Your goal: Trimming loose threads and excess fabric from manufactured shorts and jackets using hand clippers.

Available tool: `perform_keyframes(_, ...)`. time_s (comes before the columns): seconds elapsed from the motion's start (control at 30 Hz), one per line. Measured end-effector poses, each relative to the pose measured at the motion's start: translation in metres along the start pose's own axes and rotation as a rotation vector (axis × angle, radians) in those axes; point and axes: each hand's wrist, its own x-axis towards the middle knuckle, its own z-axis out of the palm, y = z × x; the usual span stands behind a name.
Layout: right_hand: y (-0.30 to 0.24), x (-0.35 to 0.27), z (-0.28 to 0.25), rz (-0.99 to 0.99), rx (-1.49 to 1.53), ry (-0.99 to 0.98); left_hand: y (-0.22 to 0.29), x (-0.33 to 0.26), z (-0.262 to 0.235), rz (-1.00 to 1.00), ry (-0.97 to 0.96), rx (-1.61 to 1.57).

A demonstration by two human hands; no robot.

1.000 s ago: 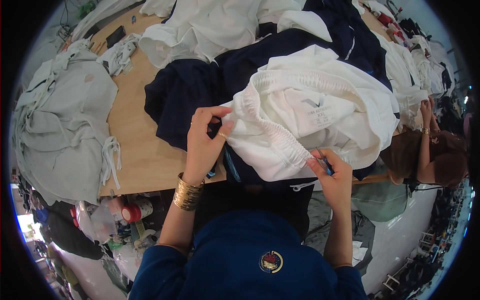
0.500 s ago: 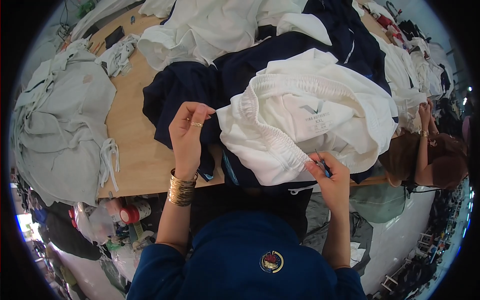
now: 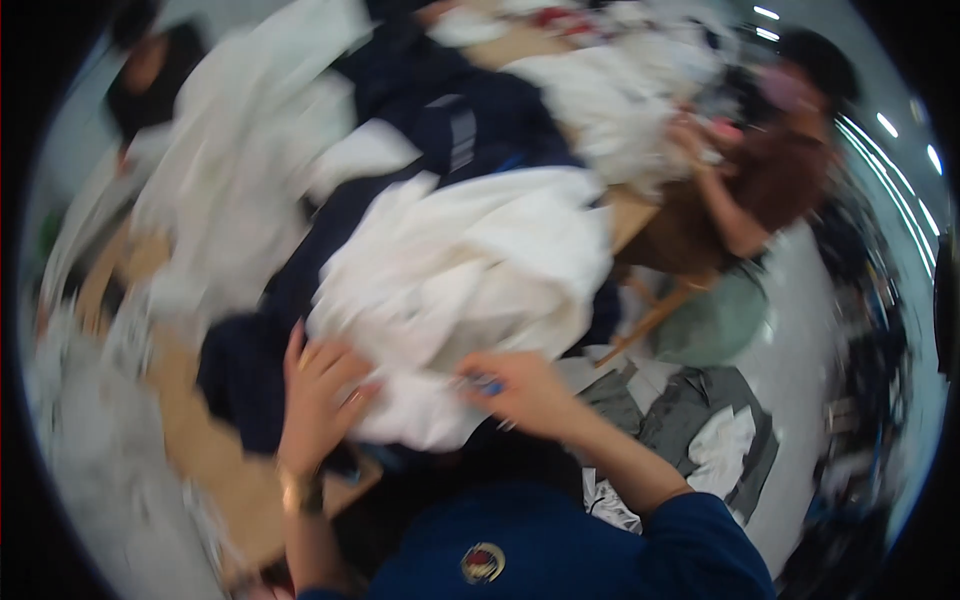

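Note:
A white garment (image 3: 470, 270), its elastic waistband visible half a second ago, lies bunched in front of me on dark navy cloth (image 3: 400, 110). The picture is smeared by motion. At the garment's left near edge is my left hand (image 3: 325, 390), fingers bent against the fabric with one finger raised apart. My right hand (image 3: 530, 392) is closed at the near right side, touching the cloth. In it sits a small blue-handled cutting tool (image 3: 487, 384), apparently thread snips, mostly hidden by the fingers.
More white cloth (image 3: 250, 160) is heaped at the far left, with pale grey garments (image 3: 100, 450) on the near left of the wooden table (image 3: 205, 420). A co-worker (image 3: 770, 180) sits at the right, handling white fabric. Another person (image 3: 160, 80) stands far left. Dark grey cloth (image 3: 690, 410) lies lower right.
The view has swung to the right. My hands have come closer together, and the white garment is more bunched, its waistband opening no longer spread. My left hand has come onto the fabric.

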Motion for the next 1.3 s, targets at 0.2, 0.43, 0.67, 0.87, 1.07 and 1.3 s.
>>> perform_keyframes(0.2,-0.003,0.009,0.0,-0.346,-0.143,0.029,-0.034,-0.007,-0.041,0.076,0.161,-0.196)
perform_keyframes(0.43,0.002,0.024,-0.034,-0.415,-0.387,0.269,-0.06,0.018,-0.092,-0.038,0.438,-0.487)
perform_keyframes(0.67,-0.061,0.057,-0.063,-0.454,-0.167,0.157,0.042,0.068,-0.067,0.345,0.055,-0.347)
perform_keyframes(0.87,-0.085,0.061,-0.091,-0.539,-0.105,-0.182,0.003,0.047,-0.099,-0.076,-0.344,-0.496)
perform_keyframes(1.07,-0.061,0.082,-0.11,-0.501,-0.64,-0.215,-0.057,0.011,-0.136,-0.006,0.314,-0.442)
perform_keyframes(1.3,-0.128,0.086,-0.192,-0.784,-0.294,0.28,-0.049,0.024,-0.172,-0.271,0.447,-0.848)
